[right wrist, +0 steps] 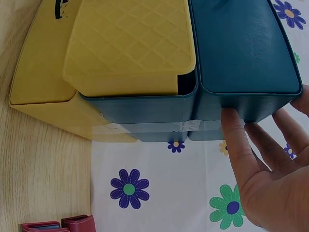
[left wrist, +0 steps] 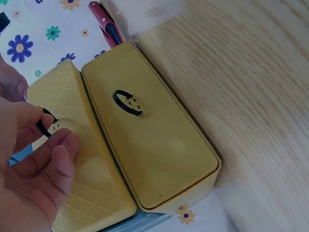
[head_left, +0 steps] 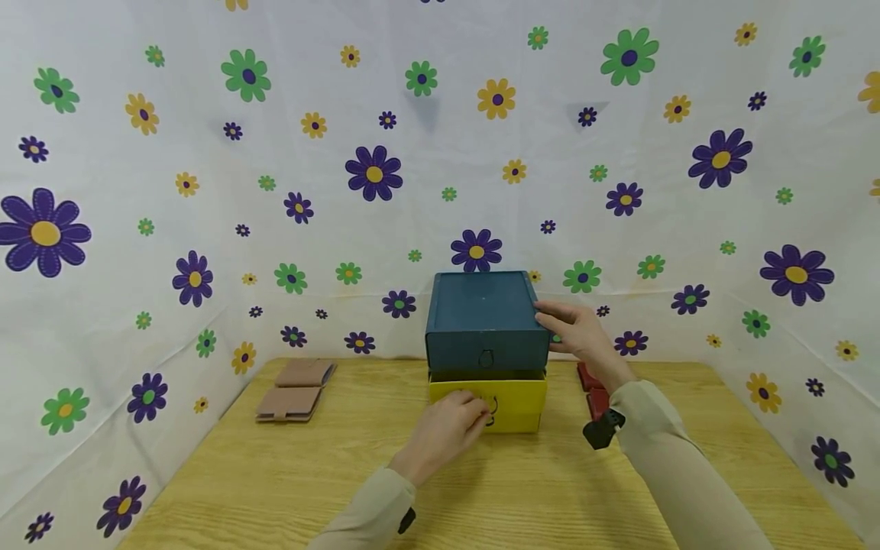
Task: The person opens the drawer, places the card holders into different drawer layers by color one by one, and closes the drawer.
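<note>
A stack of drawer boxes stands at the back of the table, with a blue drawer (head_left: pixel 454 351) on top and yellow fronts below. My left hand (head_left: pixel 440 429) pinches the black loop pull (left wrist: pixel 44 126) of the middle yellow drawer (left wrist: pixel 91 169). That drawer juts partly out of its blue casing (right wrist: pixel 145 113). Below it, the bottom yellow drawer (left wrist: pixel 154 145) has its own black loop (left wrist: pixel 126 102), untouched. Against the side of the top blue box, my right hand (head_left: pixel 579 334) rests its fingertips, fingers extended and spread.
Two pinkish-brown wallets (head_left: pixel 289 403) lie side by side at the table's left. Red wallets (head_left: pixel 596 401) are to the right of the stack, partly hidden by the right wrist. A white flowered cloth (head_left: pixel 426 206) hangs behind and around the wooden table (head_left: pixel 275 473).
</note>
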The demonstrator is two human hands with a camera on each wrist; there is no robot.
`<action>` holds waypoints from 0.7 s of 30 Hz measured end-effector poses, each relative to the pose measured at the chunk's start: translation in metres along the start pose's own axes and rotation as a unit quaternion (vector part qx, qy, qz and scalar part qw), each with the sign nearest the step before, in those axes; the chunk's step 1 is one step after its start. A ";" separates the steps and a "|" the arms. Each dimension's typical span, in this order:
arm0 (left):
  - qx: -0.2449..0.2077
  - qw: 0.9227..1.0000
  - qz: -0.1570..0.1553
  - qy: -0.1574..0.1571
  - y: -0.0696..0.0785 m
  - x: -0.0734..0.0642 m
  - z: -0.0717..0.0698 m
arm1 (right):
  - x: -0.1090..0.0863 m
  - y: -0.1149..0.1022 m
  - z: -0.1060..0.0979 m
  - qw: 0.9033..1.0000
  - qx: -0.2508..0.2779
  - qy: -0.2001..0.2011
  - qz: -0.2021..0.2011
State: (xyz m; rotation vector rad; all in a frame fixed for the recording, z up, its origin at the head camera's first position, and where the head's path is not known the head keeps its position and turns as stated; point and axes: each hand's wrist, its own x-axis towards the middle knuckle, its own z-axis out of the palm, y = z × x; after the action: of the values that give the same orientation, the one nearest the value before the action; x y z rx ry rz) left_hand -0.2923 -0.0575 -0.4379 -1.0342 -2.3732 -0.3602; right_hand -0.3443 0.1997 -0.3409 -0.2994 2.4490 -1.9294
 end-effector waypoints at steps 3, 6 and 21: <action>0.001 1.000 0.004 -0.014 0.004 -0.002 -0.004 | 0.000 -0.001 0.000 1.000 0.000 0.001 -0.001; 0.009 1.000 0.014 -0.025 0.006 -0.003 -0.008 | 0.000 0.000 0.000 1.000 -0.002 0.002 0.002; 0.069 0.994 0.054 -0.059 0.024 -0.014 -0.021 | 0.000 -0.001 0.002 1.000 -0.011 0.004 0.003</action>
State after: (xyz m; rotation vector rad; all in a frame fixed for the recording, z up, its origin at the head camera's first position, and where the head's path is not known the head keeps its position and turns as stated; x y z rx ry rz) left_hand -0.2591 -0.0581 -0.4276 -1.1414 -2.3951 -0.0953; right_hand -0.3441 0.1974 -0.3404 -0.2852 2.4749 -1.9071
